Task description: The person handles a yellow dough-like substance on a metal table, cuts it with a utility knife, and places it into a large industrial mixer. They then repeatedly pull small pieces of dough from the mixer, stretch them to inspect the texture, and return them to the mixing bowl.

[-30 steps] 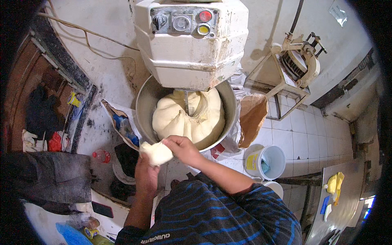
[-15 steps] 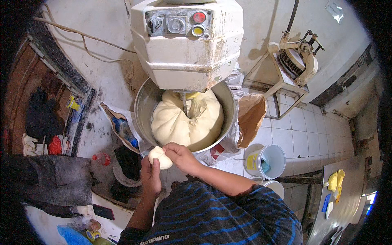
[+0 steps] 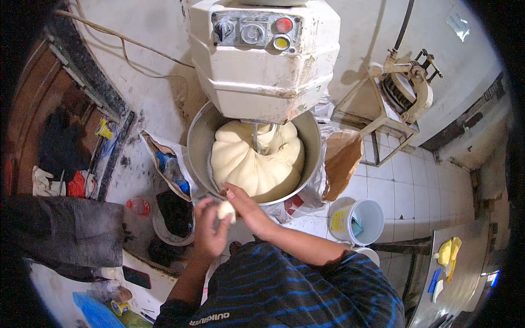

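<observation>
Pale, smooth dough (image 3: pixel 257 169) lies in a large metal mixing bowl (image 3: pixel 199 164), gathered in folds around the mixer's metal rod. In front of the bowl's near rim, my left hand (image 3: pixel 209 229) is closed on a small lump of dough (image 3: pixel 226 212), partly hidden by the fingers and slightly blurred. Just right of the lump is my right hand (image 3: pixel 245 208), its fingers stretched up toward the bowl rim. I see nothing held in it, though its palm side is hidden.
Above the bowl hangs the white mixer head (image 3: pixel 265 65) with knobs and buttons. Paper sacks (image 3: pixel 343 164) flank the bowl. A white bucket (image 3: pixel 365 221) stands at right, a machine on a metal stand (image 3: pixel 402 93) behind it. At lower left lies a phone (image 3: pixel 136 277).
My hands have come apart from their shared grip on the dough lump, which stays in the left hand. The right hand has lifted slightly toward the bowl. The dough in the bowl has shifted shape.
</observation>
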{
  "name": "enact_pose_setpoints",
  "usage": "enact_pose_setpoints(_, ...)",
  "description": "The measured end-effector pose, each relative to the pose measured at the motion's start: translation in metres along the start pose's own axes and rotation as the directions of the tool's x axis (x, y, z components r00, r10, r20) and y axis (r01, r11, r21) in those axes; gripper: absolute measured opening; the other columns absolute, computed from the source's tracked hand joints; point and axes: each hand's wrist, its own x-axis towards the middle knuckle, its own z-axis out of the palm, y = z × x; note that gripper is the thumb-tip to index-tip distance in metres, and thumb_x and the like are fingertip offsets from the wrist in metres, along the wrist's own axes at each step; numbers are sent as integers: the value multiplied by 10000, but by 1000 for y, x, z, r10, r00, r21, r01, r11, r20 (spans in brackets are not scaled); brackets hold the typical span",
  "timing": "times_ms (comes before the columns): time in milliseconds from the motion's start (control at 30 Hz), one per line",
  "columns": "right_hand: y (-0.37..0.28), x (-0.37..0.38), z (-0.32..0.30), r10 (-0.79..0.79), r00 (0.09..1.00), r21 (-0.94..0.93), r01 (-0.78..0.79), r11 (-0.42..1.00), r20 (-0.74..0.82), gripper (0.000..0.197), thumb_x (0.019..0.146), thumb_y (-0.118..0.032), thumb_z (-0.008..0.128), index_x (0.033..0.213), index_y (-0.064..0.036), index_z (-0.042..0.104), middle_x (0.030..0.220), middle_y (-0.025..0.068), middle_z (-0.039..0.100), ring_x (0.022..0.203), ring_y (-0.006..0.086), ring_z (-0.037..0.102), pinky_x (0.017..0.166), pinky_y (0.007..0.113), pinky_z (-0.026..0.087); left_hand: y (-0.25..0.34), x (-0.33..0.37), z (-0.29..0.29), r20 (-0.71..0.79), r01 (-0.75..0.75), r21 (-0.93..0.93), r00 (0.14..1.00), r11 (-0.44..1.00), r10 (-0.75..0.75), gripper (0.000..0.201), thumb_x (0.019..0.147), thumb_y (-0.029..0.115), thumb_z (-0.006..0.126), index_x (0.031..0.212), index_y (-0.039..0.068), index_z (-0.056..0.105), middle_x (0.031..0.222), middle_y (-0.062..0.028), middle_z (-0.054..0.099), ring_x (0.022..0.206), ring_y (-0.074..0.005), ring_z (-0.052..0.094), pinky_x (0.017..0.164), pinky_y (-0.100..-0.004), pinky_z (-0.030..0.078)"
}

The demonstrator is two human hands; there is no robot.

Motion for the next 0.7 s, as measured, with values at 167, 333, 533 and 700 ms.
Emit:
enact_pose_setpoints(167, -25, -4, 3, -40, 993, -138, 24, 990, -115, 427, 923, -155, 472, 1305, -32, 328, 919, 86, 509, 858, 183, 486, 781, 275, 392, -19, -11, 17, 260, 467, -490, 884, 736, -389, 219, 900, 203, 512, 971, -1, 546, 961, -97, 564, 896, -182, 523, 768, -324, 411)
enact_pose_setpoints(333, -17, 15, -19, -129, 985, -50, 123, 991, -116, 635, 936, -371, 397, 1394, -15, 138, 1296, 190, 379, 1206, 274, 373, 988, 357, 299, -14, 4, 9, 221, 394, -867, 854, 307, -471, 373, 952, 307, 403, 1154, -1, 461, 1063, -95, 560, 988, -188, 543, 866, -344, 438)
enact_pose_setpoints(533, -61, 13, -43, -7, 1000, 373, 11, 928, -13, 751, 850, -668, 243, 1428, -248, 9, 1455, 108, 85, 1210, 322, 379, 695, 447, 547, -28, 4, -23, 58, 282, -866, 877, 413, -478, 401, 957, 351, 369, 1168, 19, 450, 1140, -113, 519, 1033, -224, 532, 918, -394, 416)
enact_pose_setpoints(700, -63, 7, -14, -122, 980, 599, 4, 801, 157, 783, 826, -684, 285, 1428, -264, 11, 1469, 91, 0, 1237, 353, 336, 754, 493, 530, -13, 10, -1, 281, 396, -851, 898, 346, -338, 359, 967, 296, 355, 1210, 39, 412, 1122, -107, 527, 1012, -205, 544, 847, -353, 460)
